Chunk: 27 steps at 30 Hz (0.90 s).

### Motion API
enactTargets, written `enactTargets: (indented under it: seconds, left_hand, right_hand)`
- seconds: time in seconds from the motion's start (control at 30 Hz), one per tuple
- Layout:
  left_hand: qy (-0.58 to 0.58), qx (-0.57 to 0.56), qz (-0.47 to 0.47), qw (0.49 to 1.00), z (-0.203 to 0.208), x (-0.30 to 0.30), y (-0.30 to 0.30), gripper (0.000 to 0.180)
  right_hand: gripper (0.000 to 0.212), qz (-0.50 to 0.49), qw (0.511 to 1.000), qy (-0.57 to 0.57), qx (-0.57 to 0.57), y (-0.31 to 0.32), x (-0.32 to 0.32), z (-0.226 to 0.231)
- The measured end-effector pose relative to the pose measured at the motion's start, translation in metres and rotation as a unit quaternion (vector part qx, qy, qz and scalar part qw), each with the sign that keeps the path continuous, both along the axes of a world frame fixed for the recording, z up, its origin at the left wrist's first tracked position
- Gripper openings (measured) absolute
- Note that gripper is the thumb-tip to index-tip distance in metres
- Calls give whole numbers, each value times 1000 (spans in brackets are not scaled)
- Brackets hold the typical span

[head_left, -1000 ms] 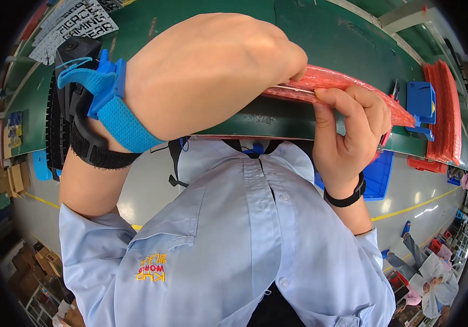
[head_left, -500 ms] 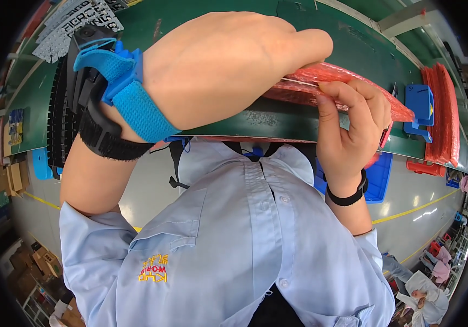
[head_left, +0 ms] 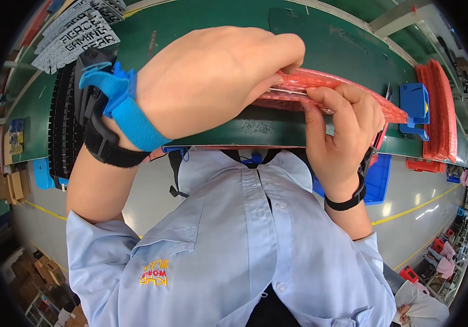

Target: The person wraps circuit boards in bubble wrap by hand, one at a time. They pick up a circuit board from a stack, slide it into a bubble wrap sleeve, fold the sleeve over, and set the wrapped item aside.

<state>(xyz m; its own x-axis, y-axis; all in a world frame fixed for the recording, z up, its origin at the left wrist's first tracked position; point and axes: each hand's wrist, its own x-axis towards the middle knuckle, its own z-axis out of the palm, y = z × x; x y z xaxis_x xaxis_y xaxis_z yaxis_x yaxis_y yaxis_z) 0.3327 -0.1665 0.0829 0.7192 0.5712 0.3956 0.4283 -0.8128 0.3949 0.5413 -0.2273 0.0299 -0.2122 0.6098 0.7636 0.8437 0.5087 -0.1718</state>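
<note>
A red translucent bubble-wrap bag [head_left: 348,82] lies across the green table, with a thin white edge showing at its mouth. My left hand [head_left: 212,76] is bent over the bag's left end. Its fingertips close on the edge there, though most of its fingers are hidden behind the back of the hand. Blue and black straps hold a dark device [head_left: 95,82] on my left wrist. My right hand [head_left: 343,125] pinches the near edge of the bag between thumb and forefinger, its other fingers curled. Whatever is inside the bag cannot be made out.
Right of the bag stands a blue plastic holder [head_left: 415,106], beside a stack of red bubble-wrap bags [head_left: 438,109]. Black keyboard-like items [head_left: 62,120] are stacked at the left, below white perforated plates [head_left: 78,43]. A blue crate [head_left: 378,182] sits under the table's right side.
Both hands have shifted a little to the left, the left one further. More of the bag's white edge shows between them, and left fingertips are now visible at it.
</note>
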Motion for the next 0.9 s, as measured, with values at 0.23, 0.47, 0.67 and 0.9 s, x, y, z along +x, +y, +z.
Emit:
enactTargets:
  seconds: [0.23,0.47,0.67,0.9]
  left_hand:
    - [18,6,7,1000,-2,0,-3,14]
    - [61,16,26,998,0,-1,-22,21]
    - [9,-56,68,996,-5,1,-26,20]
    - [21,-152,74,985,-5,-2,-17,20]
  right_hand:
    - [20,7,999,32,-28,-2,-3,4]
    - [20,3,997,7,-73,-5,-4,15]
    - [21,23,998,33,-43,-10,4,-1]
    - [21,9,999,28,-35,-18,0,-4]
